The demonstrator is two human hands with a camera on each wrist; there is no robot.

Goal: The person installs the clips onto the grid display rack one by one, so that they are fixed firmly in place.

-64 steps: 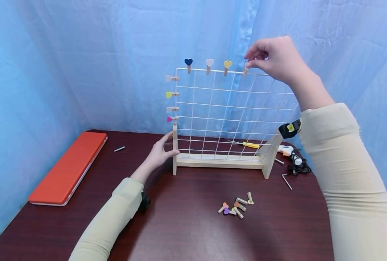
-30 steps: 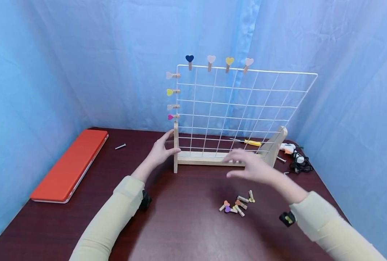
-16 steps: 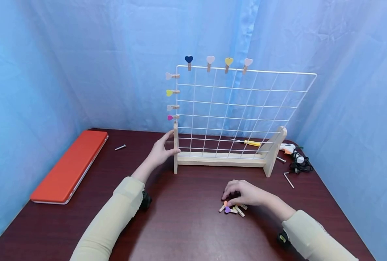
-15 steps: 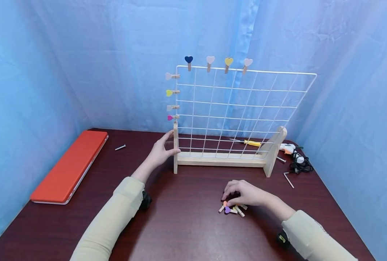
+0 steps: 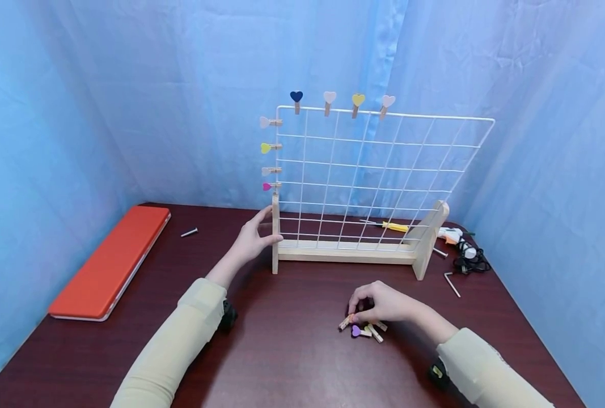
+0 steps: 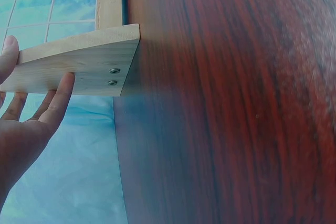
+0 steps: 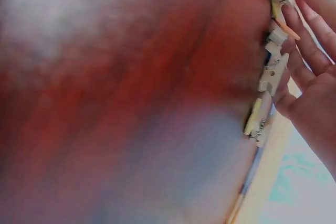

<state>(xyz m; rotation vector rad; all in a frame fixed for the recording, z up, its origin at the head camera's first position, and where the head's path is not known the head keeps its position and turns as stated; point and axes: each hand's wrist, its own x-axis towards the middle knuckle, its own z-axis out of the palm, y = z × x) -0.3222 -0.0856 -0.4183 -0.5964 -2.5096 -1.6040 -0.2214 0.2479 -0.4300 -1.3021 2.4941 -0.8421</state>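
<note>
Pale blue curtains [image 5: 190, 113] hung behind and on both sides of a dark reddish-brown table [image 5: 282, 351], whose near edge ran out of the head view. A white wire grid [image 5: 353, 168] stood in a wooden stand, four heart pegs on its top bar and four down its left side.

The left hand [image 5: 248, 241] held the left upright [image 5: 275, 258], thumb over the front edge and fingers against the outer side; in the head view some fingertips were lost behind the wood. The left wrist view cut this hand off at the frame's edge but showed two screw heads [image 6: 114, 77] low in the board.

The right hand [image 5: 384, 301] pinched the orange heart peg [image 5: 345, 323] between thumb and fingertips, just above the table in front of the stand, with much of the heart covered. A purple heart peg [image 5: 356, 331] lay just beside it; others were half hidden under the palm, so their number could not be told. In the right wrist view the pegs appeared nearly edge-on and blurred.

Behind the grid lay a yellow-handled screwdriver [image 5: 396, 227], partly screened by wires and the right upright [image 5: 427, 241]. Beyond that upright, a white glue gun [image 5: 450, 234] was partly obscured, its black cord [image 5: 473, 264] too tangled to trace.
</note>
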